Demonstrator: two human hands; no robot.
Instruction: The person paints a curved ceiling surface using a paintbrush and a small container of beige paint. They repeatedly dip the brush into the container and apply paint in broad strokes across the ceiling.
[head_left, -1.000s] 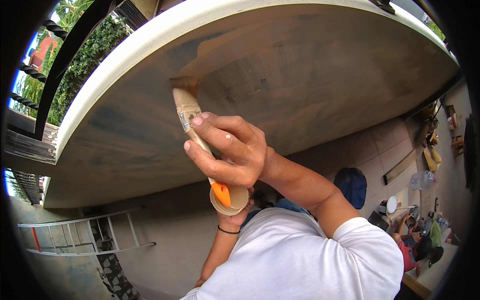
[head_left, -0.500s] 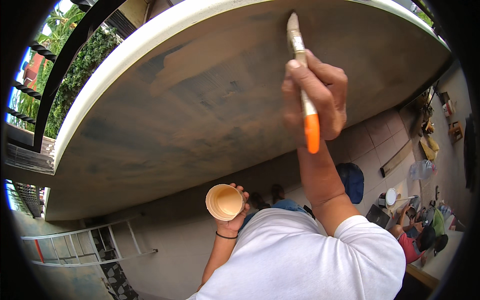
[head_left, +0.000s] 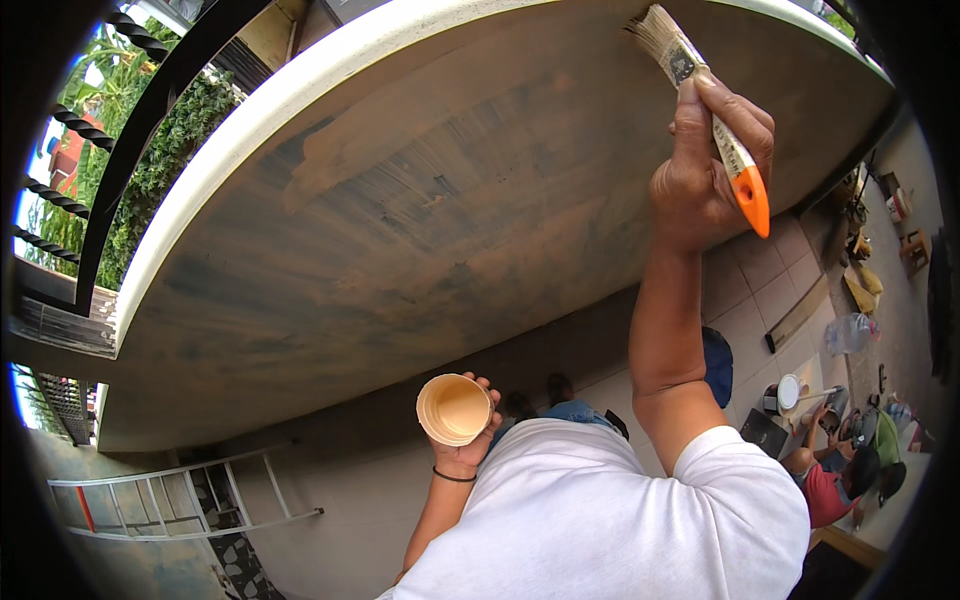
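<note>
My right hand point(head_left: 705, 175), fist closed on the orange-handled paintbrush point(head_left: 700, 95), has swung up from the cup — bristles now meet the round tabletop point(head_left: 450, 230) — while my left hand point(head_left: 475, 440) grips the paper cup point(head_left: 453, 408).

Paintbrush point(head_left: 710, 110): pale straw bristles, silver ferrule, cream handle ending in a bright orange tip.
Paper cup point(head_left: 455, 408): tan outside, creamy beige liquid inside.
Round tabletop point(head_left: 450, 230): streaked grey-brown stain with lighter tan patches, off-white rim.
Shirt point(head_left: 600, 520): plain white.
Wristband point(head_left: 456, 476): black.
Ladder point(head_left: 180, 495): pale grey with a red mark.
Floor tiles point(head_left: 750, 310): light beige.
</note>
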